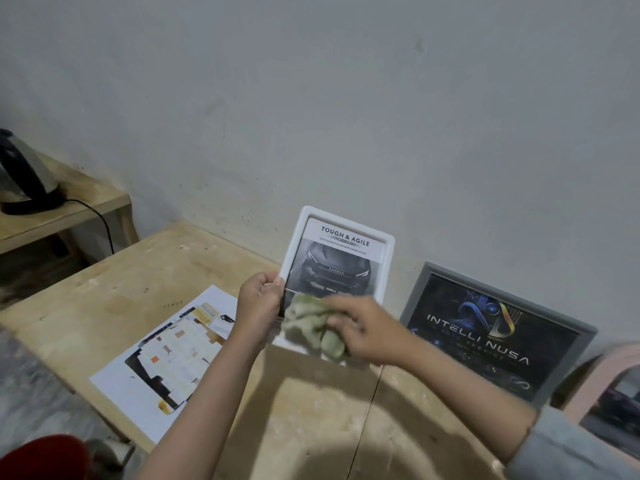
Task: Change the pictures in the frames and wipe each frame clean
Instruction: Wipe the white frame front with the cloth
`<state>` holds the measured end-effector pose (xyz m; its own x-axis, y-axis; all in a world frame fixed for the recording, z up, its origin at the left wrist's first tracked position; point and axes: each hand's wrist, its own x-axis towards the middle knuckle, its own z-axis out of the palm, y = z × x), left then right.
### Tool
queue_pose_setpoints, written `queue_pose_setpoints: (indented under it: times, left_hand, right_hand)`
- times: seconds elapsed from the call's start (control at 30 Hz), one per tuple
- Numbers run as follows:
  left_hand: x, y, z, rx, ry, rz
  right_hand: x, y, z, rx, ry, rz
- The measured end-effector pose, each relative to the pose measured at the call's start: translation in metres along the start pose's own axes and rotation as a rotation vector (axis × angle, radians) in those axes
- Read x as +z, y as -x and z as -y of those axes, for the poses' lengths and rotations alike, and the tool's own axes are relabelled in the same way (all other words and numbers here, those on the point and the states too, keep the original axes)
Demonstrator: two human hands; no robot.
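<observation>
Above the pale wooden desk point(104, 289), the left hand point(258, 303) grips a white plastic frame point(388, 258) upright by its left edge; the right hand point(363, 332) presses a crumpled greenish cloth point(308, 323) against its lower front.

Dim, soft focus, wide-angle edge warp

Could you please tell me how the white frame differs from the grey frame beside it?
The white frame is upright and held by the left hand; the grey frame is wider than tall, leaning on the wall. The white frame shows a car, the grey frame a logo. Both hold dark pictures.
</observation>
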<state>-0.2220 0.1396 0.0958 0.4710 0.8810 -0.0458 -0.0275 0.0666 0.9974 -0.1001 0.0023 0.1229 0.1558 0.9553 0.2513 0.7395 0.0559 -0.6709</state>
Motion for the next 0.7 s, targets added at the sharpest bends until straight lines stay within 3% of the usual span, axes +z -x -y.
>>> queue_pose_setpoints:
  times: [0.1,0.17,0.27,0.4,0.7]
  left_hand:
    - [-0.001,-0.002,-0.004,0.033,-0.023,0.026]
    - [0.004,0.002,-0.006,0.097,-0.069,0.057]
    - [0.010,0.006,-0.003,0.218,-0.104,0.087]
    - [0.008,0.003,-0.004,0.247,-0.051,0.068]
    - [0.016,-0.010,-0.005,-0.025,0.144,0.066]
  right_hand:
    - [-0.032,-0.022,-0.011,-0.167,0.299,-0.339]
    - [-0.044,-0.038,-0.023,-0.242,0.521,-0.406]
    - [-0.049,-0.054,-0.031,-0.262,0.781,-0.327]
    - [-0.028,-0.052,-0.031,-0.336,0.798,-0.262]
    - [0.032,-0.006,-0.041,-0.414,0.595,-0.058]
